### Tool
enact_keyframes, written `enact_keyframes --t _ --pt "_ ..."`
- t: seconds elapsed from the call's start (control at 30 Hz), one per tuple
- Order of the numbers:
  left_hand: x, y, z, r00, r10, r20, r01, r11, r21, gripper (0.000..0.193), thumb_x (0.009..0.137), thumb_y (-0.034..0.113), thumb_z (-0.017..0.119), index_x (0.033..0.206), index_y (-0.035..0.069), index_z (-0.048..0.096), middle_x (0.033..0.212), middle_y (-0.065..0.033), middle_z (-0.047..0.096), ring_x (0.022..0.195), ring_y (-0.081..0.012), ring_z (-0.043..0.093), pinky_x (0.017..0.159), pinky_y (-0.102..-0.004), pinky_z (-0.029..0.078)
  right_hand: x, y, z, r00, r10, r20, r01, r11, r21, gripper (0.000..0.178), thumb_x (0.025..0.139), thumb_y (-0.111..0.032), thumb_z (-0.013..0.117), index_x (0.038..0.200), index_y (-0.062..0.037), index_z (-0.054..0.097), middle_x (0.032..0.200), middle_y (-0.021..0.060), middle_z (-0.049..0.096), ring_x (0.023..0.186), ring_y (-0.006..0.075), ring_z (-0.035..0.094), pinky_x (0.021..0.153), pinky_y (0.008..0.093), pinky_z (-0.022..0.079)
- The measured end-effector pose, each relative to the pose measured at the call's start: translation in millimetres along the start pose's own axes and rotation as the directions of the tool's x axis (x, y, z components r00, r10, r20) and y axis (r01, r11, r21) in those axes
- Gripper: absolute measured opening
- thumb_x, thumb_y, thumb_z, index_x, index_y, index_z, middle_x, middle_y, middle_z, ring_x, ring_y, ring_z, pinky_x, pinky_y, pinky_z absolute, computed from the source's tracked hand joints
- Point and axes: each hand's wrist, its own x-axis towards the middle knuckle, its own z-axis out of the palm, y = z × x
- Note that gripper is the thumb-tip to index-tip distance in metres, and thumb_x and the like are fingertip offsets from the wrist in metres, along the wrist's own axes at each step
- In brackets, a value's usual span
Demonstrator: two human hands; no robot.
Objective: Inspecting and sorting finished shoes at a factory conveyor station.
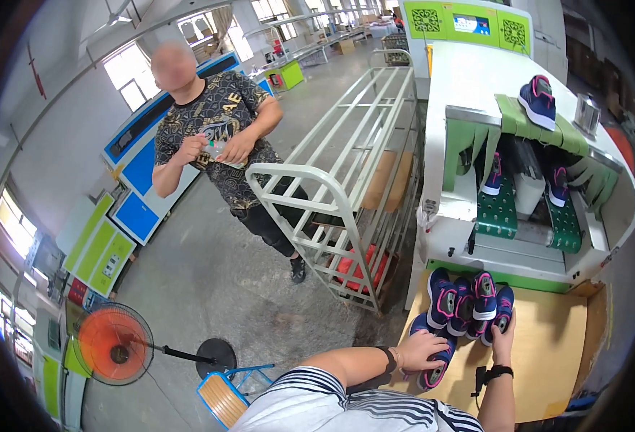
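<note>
head view: right hand holds shoe, long axis fore-aft.

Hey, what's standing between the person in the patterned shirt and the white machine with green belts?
In the head view, a metal rack stands between the person and the white machine.

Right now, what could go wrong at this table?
The shoes sit packed together, so the left hand or right hand might knock a neighbour over. The upper shoe rests on the draped green cover and could slip off. If the belts run, the two shoes there might drop onto the wooden table.
</note>
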Motion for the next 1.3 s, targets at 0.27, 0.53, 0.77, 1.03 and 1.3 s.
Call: enact_keyframes --t 0.27,0.53,0.77,1.03,1.3 --pt "-1.3 1.4 1.2 0.999 -0.019 0.03 0.019 1.0 0.006 0.052 0.092 0.047 0.062 0.126 0.007 0.065 0.129 -0.0113 0.064 0.111 -0.0272 0.062 0.095 -0.0407 0.043 -136.4 37.8 29.2 0.923 0.141 0.357 0.222 0.564 -0.795 0.098 0.083 -0.028 0.075 0.157 0.0023 0.018 0.159 0.0357 0.02 0.149 0.0499 0.018 0.119 0.0556 0.023" --pt "-6.4 2.0 -2.8 0.999 -0.038 0.009 0.038 0.999 0.025 0.052 0.09 0.048 0.063 0.124 0.008 0.067 0.127 -0.0096 0.066 0.102 -0.029 0.064 0.093 -0.0402 0.044 -185.0 16.7 32.5 0.842 0.162 0.514 0.309 0.638 -0.706 0.118 0.067 -0.042 0.088 0.16 -0.0106 0.021 0.162 0.0341 0.006 0.149 0.0565 0.008 0.116 0.0666 0.018" --pt "0.4 -1.2 -5.8 1.0 -0.025 0.013 0.025 0.999 0.027 0.053 0.09 0.05 0.062 0.125 0.01 0.068 0.131 -0.0107 0.065 0.104 -0.0285 0.064 0.096 -0.0403 0.042 -185.3 14.9 38.1 0.871 0.172 0.46 0.279 0.597 -0.752 0.117 0.067 -0.038 0.087 0.16 -0.0114 0.021 0.163 0.0324 0.008 0.149 0.055 0.01 0.117 0.0659 0.018" --pt "-5.2 -0.4 3.0 1.0 -0.007 -0.011 0.007 1.0 0.021 0.051 0.09 0.047 0.065 0.125 0.011 0.068 0.13 -0.0112 0.066 0.104 -0.0281 0.064 0.096 -0.041 0.043 -195.0 10.5 38.9 0.878 0.177 0.444 0.258 0.606 -0.752 0.115 0.068 -0.039 0.087 0.159 -0.0123 0.023 0.163 0.0314 0.009 0.149 0.0544 0.01 0.117 0.0655 0.018" --pt "6.9 6.6 -3.6 1.0 -0.006 0.016 0.006 1.0 0.023 0.051 0.089 0.046 0.067 0.124 0.008 0.068 0.128 -0.0124 0.067 0.108 -0.0297 0.065 0.095 -0.0414 0.045 -195.1 -3.6 37.8 0.877 0.239 0.417 0.22 0.572 -0.79 0.111 0.073 -0.041 0.085 0.16 -0.0145 0.023 0.163 0.031 0.01 0.148 0.0548 0.014 0.118 0.0641 0.02"
